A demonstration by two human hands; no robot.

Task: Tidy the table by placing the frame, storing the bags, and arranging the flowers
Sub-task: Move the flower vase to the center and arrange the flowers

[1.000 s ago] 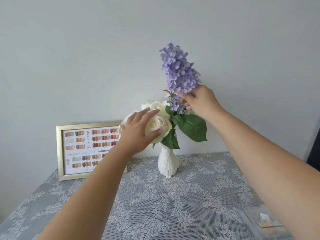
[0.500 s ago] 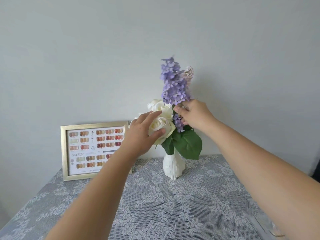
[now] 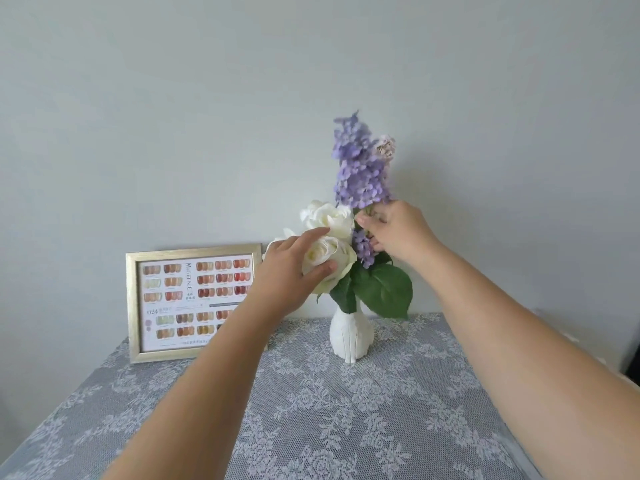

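A white vase (image 3: pixel 350 336) stands at the back of the table near the wall. It holds white roses (image 3: pixel 327 216), green leaves (image 3: pixel 384 289) and a tall purple lilac stem (image 3: pixel 360 171). My left hand (image 3: pixel 291 271) cups the lower white rose from the left, thumb and fingers around the bloom. My right hand (image 3: pixel 394 230) pinches the lilac stem just under its flower head, to the right of the roses. A gold picture frame (image 3: pixel 192 301) with a colour chart leans upright against the wall left of the vase; my left forearm covers its lower right corner.
A grey cloth with white lace flowers (image 3: pixel 311 410) covers the table. A plain pale wall (image 3: pixel 173 116) rises directly behind the vase and frame. A dark object (image 3: pixel 633 358) shows at the far right edge.
The lilac stem has come down into the vase beside the roses, with my right hand lowering along with it. My left hand stays on the white rose.
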